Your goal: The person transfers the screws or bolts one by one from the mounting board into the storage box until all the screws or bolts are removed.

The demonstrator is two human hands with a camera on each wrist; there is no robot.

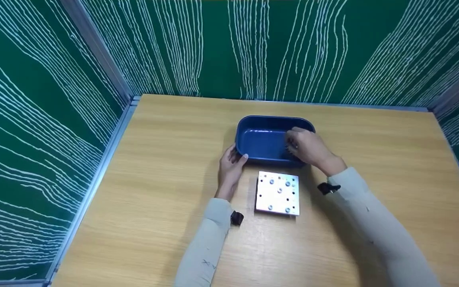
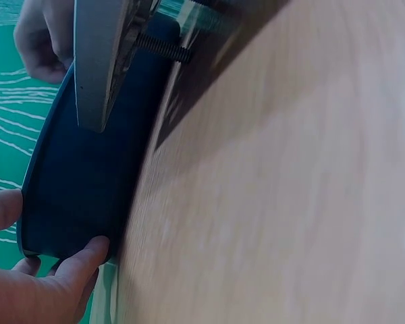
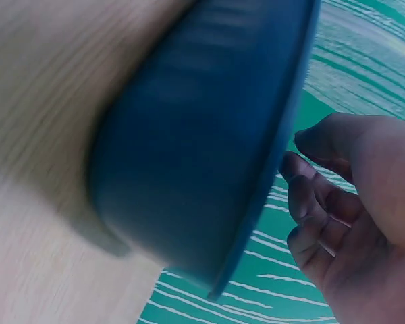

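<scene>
A dark blue rectangular tray [image 1: 259, 145] with rounded corners stands on the table. My left hand [image 1: 230, 169] grips its near left corner, thumb by the rim and fingers along the outer wall; the left wrist view shows these fingers [image 2: 88, 260] against the side. Over the tray's right part, my right hand [image 1: 309, 147] is bent down with curled fingers [image 3: 300, 196] close to the rim. I cannot tell whether something small is between them. Just in front of the tray lies a square metal plate [image 1: 269, 199] with holes and several bolts.
The wooden table [image 1: 153, 179] reaches back to green panels [image 1: 217, 48] with white wavy lines. A metal frame rail [image 1: 102, 175] runs along its left side. In the left wrist view, a threaded bolt [image 2: 163, 48] sticks out from the plate's underside.
</scene>
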